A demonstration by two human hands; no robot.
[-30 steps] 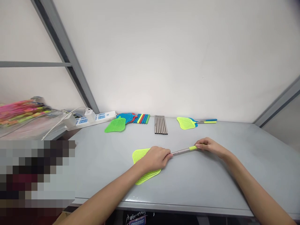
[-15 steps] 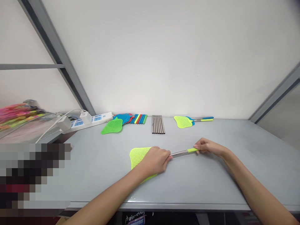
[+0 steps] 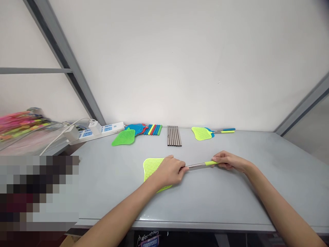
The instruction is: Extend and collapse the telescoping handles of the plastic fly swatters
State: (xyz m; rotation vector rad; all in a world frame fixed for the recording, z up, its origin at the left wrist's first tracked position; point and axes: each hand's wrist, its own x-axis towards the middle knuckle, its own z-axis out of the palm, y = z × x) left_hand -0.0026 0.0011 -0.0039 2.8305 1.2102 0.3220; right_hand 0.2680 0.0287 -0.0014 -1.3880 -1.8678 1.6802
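A yellow-green fly swatter (image 3: 151, 167) lies across the middle of the grey table, its mesh head to the left. My left hand (image 3: 171, 170) is closed round the swatter's neck, where head and metal rod meet, and covers part of the mesh. To the right, my right hand (image 3: 226, 160) pinches the far end of the yellow-green grip (image 3: 209, 163). Between the two hands the silver rod (image 3: 196, 166) shows, running into the grip.
Along the wall lie a green swatter head (image 3: 124, 137), blue and red heads (image 3: 135, 129), coloured grips (image 3: 153, 129), metal rods (image 3: 174, 136), and two assembled swatters (image 3: 202, 133). A white power strip (image 3: 109, 129) with cables sits at the left, near colourful items (image 3: 23, 123).
The swatter's mesh head has tilted or risen slightly in the left hand. Both hands keep their hold, and the view has shifted a little.
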